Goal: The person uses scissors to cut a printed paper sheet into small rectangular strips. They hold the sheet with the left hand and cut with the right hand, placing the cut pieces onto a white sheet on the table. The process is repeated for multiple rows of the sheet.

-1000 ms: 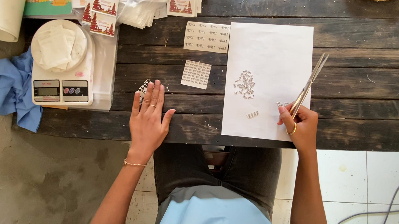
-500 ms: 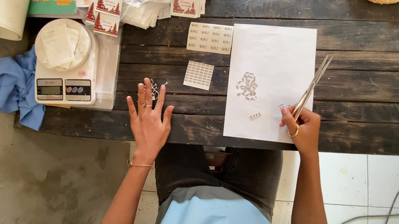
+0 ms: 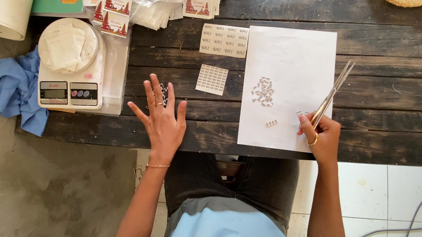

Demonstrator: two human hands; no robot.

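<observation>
Gripping a pair of long metal scissors [image 3: 332, 95] near the handle end, the right hand [image 3: 321, 137] is sitting at the lower right corner of a white paper sheet [image 3: 294, 55], fingers curled around the tool. The left hand [image 3: 162, 119] is lying flat and released, fingers spread, over a few small cut pieces [image 3: 163, 88] on the dark wooden table [image 3: 395, 97] left of centre; it is holding nothing.

The scissors are running along a diagonal, their long axis rising from the hand toward the upper right, tips pointing that way and lying over the sheet's right edge; whether the blades are parted I cannot tell.

A likely slip: the scissors sweeping leftward could be scattering the tiny heap of cut pieces [image 3: 263, 91] mid-sheet, or knocking the stray strip [image 3: 270, 123] near the bottom edge off the table. The left palm dragging could be dispersing the pieces under it.
</observation>
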